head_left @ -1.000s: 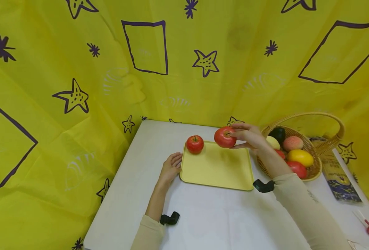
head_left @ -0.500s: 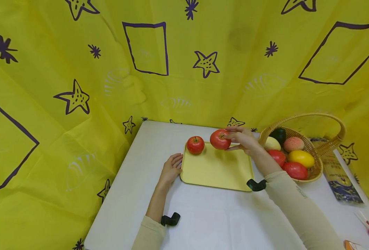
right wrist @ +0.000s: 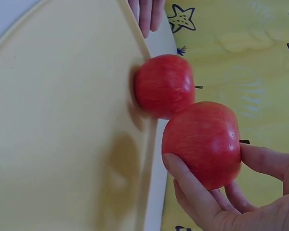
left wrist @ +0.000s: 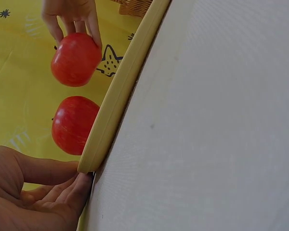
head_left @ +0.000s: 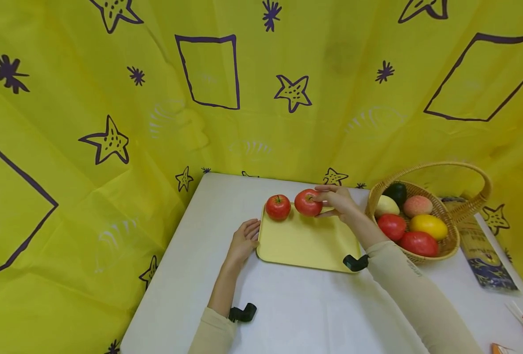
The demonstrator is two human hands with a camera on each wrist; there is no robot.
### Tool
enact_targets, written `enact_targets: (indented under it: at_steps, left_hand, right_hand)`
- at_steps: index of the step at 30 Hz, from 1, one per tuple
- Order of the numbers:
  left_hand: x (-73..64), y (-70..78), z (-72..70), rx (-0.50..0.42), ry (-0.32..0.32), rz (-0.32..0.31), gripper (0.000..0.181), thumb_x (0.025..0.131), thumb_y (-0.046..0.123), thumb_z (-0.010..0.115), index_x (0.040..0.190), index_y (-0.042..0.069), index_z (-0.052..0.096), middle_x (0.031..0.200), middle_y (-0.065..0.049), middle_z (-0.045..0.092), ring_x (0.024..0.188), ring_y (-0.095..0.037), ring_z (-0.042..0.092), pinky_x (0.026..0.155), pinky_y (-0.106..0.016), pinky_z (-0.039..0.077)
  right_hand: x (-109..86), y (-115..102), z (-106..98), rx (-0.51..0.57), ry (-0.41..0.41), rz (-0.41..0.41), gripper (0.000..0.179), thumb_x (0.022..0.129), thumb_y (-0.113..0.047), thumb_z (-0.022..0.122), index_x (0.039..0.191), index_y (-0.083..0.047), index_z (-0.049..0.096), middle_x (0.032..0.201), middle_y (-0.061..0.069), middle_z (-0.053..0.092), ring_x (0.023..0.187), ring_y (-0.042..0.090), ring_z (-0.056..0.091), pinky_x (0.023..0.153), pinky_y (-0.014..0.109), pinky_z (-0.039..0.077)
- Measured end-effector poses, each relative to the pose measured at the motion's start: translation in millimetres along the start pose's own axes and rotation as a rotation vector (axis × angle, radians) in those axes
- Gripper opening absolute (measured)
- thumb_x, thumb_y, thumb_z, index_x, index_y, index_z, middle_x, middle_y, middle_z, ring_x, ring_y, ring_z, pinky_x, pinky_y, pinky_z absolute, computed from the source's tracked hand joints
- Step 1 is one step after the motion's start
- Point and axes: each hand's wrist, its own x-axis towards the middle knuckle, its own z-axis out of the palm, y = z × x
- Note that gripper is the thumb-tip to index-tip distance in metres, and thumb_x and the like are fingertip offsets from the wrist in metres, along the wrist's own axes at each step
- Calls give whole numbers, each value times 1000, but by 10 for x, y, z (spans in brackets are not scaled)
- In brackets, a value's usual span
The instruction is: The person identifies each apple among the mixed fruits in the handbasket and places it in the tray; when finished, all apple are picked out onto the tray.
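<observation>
The held apple (head_left: 307,203), pinched in the right hand (head_left: 338,202), hangs above the far side of the yellow tray (head_left: 305,247), close beside the resting apple (head_left: 278,208); released too near, it could knock that one rolling. The left hand (head_left: 243,241) pinches the left rim; a tug could jolt it.

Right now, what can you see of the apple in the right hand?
The held apple is round, smooth, glossy red with faint paler streaks and a short dark stem, roughly upright. The right-hand grip holds it aloft near the far edge of the yellow tray, apart from the other apple. Real or fake, I can't tell.
</observation>
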Motion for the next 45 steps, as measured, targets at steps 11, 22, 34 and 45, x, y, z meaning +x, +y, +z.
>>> enact_targets:
  at_steps: [11, 22, 34, 45]
  left_hand:
    - [-13, 17, -11, 17, -2, 8, 77, 81, -32, 45, 154, -8, 37, 157, -29, 42, 149, -39, 40, 123, -44, 37]
    - [-9, -11, -2, 22, 7, 2, 78, 80, -33, 46, 153, -7, 39, 157, -28, 44, 149, -38, 41, 122, -43, 38]
    - [6, -20, 10, 18, 8, 0, 78, 79, -32, 46, 153, -8, 39, 156, -28, 44, 148, -38, 41, 122, -43, 38]
    - [7, -19, 6, 5, 8, 0, 79, 78, -33, 45, 153, -8, 38, 157, -30, 43, 149, -39, 40, 123, -42, 36]
  right_hand:
    - [143, 91, 100, 18, 28, 59, 58, 96, -4, 67, 151, 1, 49, 147, 20, 47, 110, 30, 58, 90, 55, 61]
    - [179, 160, 109, 13, 58, 91, 59, 96, -3, 65, 152, 1, 48, 144, 21, 50, 105, 24, 62, 93, 57, 59]
    - [247, 277, 68, -17, 103, 106, 59, 95, -10, 69, 150, 0, 49, 146, 24, 50, 115, 32, 60, 96, 56, 59]
    - [168, 247, 38, -90, 82, 117, 64, 101, -20, 66, 154, 3, 41, 136, 20, 59, 120, 33, 62, 107, 53, 54]
